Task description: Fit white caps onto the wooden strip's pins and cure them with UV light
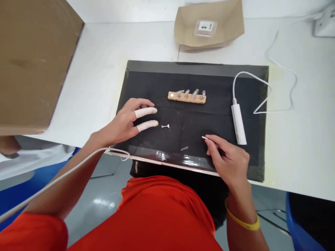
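My left hand (132, 118) lies on the black mat (157, 83) with fingers stretched out; two fingers wear white finger cots. A small metal screw (165, 126) rests just right of those fingertips, apart from them. My right hand (227, 158) sits near the mat's front edge, fingers curled and pinched on a thin small piece (204, 138) whose tip sticks out. A little wooden block (186, 97) holding several screws lies at the mat's middle. A short dark pin (184, 149) rests between my hands.
A white pen-shaped electric tool (238, 123) with a white cable (277, 83) lies on the mat's right side. A brown paper tray (209, 24) with a clear plastic box stands behind. A cardboard box (34, 59) fills the left. Another white cable crosses my left forearm.
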Tool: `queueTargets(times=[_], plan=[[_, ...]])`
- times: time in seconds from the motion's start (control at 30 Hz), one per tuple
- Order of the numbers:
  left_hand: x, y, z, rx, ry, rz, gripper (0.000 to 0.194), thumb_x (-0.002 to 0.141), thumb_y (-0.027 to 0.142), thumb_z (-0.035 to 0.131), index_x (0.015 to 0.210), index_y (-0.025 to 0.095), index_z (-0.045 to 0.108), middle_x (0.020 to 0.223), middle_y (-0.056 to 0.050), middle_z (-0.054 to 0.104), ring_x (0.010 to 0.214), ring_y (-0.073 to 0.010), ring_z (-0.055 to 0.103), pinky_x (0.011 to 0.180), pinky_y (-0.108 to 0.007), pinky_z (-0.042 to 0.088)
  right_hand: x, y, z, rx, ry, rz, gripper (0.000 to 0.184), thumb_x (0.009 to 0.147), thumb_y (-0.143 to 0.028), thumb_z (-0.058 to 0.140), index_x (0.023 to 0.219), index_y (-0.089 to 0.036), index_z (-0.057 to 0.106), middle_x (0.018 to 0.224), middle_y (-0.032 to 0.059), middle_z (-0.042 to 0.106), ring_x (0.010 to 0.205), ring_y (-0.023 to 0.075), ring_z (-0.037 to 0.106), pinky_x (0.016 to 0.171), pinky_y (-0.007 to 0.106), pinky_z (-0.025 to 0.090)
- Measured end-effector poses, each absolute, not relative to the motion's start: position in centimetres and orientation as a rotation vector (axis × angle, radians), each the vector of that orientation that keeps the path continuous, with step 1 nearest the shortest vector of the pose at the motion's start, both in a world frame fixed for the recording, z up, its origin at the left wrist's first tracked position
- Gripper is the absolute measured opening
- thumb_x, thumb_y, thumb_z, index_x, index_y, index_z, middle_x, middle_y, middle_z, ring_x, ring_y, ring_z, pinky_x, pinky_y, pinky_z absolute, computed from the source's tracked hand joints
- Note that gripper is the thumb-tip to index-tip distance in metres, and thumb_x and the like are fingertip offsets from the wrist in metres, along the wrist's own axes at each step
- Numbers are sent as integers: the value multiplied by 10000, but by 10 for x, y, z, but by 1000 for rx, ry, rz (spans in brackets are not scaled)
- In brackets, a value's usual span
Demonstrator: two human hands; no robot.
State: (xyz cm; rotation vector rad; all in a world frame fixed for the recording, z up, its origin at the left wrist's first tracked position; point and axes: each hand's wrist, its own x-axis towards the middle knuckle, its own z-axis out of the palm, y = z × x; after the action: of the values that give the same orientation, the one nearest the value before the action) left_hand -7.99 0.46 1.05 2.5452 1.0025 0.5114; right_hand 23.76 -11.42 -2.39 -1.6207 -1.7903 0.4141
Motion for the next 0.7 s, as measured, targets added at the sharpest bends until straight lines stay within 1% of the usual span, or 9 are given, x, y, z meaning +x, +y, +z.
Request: queueTargets(times=[0.1, 0.2, 0.33, 0.47, 0.6, 0.7], plan=[[-82, 0, 10, 2574, 966, 464, 363, 949, 464, 753, 1240, 249, 723, 1335, -107, 684, 1221, -271, 607, 1086, -454, 529, 237, -113, -23, -1602, -1810, 409, 250, 1055, -303, 622, 1024, -146, 814, 606, -20, 731, 509, 119, 692, 631, 211, 553], [-76, -1, 7, 2619, 906, 453, 344, 937, 479, 754, 1169, 225, 746, 1346, -117, 675, 1235, -285, 556, 1089, -481, 521, 238, -113, -23, -1590, -1822, 405, 256, 1059, -303, 614, 1020, -145, 811, 605, -19, 732, 520, 120, 702, 628, 207, 552], [-64, 1, 2, 2644, 902, 475, 268, 941, 447, 757, 1103, 234, 772, 1337, -108, 687, 1273, -295, 544, 1106, -504, 494, 238, -113, -23, -1592, -1804, 427, 233, 1050, -290, 629, 1030, -148, 812, 627, -16, 747, 530, 118, 709, 649, 203, 562], [-58, 1, -1, 2660, 931, 470, 154, 990, 365, 710, 1056, 259, 801, 1335, -85, 708, 1297, -294, 552, 1114, -507, 451, 238, -114, -22, -1591, -1770, 453, 213, 1043, -271, 638, 1029, -150, 813, 621, -25, 741, 519, 108, 701, 635, 193, 557], [-67, -1, -2, 2646, 991, 429, 137, 986, 333, 721, 1082, 288, 807, 1380, -68, 706, 1343, -308, 549, 1127, -526, 420, 238, -114, -20, -1574, -1772, 474, 224, 1043, -271, 634, 1019, -139, 813, 607, -24, 732, 517, 113, 699, 646, 200, 564], [-75, -5, -4, 2608, 1052, 434, 151, 985, 318, 727, 1113, 273, 795, 1384, -75, 711, 1362, -302, 557, 1134, -518, 419, 238, -114, -20, -1585, -1765, 490, 224, 1044, -280, 631, 1016, -154, 814, 611, -27, 735, 514, 115, 696, 651, 205, 569]])
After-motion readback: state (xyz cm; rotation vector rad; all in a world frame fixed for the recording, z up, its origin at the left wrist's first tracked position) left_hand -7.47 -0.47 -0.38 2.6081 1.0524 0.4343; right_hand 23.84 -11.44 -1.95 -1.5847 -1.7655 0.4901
